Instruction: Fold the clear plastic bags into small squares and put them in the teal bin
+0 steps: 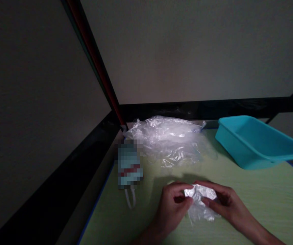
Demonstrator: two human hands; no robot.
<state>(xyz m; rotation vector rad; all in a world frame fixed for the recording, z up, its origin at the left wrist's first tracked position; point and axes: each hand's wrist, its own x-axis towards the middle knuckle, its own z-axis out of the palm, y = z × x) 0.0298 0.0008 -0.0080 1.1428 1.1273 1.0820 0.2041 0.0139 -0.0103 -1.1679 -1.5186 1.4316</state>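
Observation:
Over the near part of the light green table (240, 185), both hands hold a crumpled clear plastic bag (201, 202). My left hand (173, 206) is closed on its left edge, thumb and fingers pinching it. My right hand (224, 200) grips the other side, with the thumb on the front and the fingers along the top edge. The lower part of the bag hangs loose and wrinkled between the hands. Whether anything lies inside it, I cannot tell.
A pile of clear plastic bags (166, 136) lies at the back against the dark partition rail. To the right stands a turquoise plastic basin (250, 149). A blurred bluish item (129, 163) with a white loop (131, 199) is at the left edge.

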